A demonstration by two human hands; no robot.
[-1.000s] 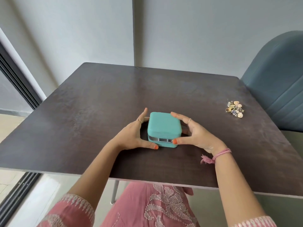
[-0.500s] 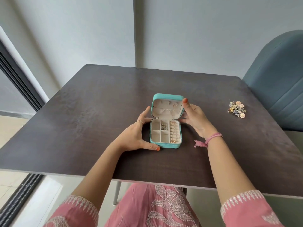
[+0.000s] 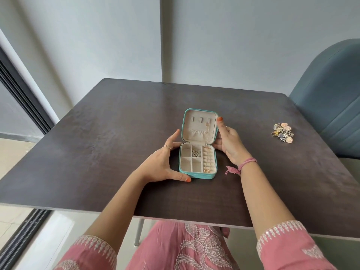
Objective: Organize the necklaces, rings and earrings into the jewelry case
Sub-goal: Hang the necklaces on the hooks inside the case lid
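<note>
A teal jewelry case lies open in the middle of the dark table, its lid standing upright. My left hand holds the base from the left, thumb on the front corner, fingers near the hinge. My right hand grips the lid's right edge, thumb near its top corner. A thin gold chain hangs inside the lid. A silvery chain lies in a back compartment and a gold ring sits in the ring rolls. A loose heap of jewelry lies far right on the table.
A blue-grey upholstered chair stands against the table's right side, close to the heap. A grey wall rises behind the far edge. A dark window frame runs along the left.
The case was closed a second ago. My right hand lifted the lid up and back until it stands upright. My left hand stayed on the base.
</note>
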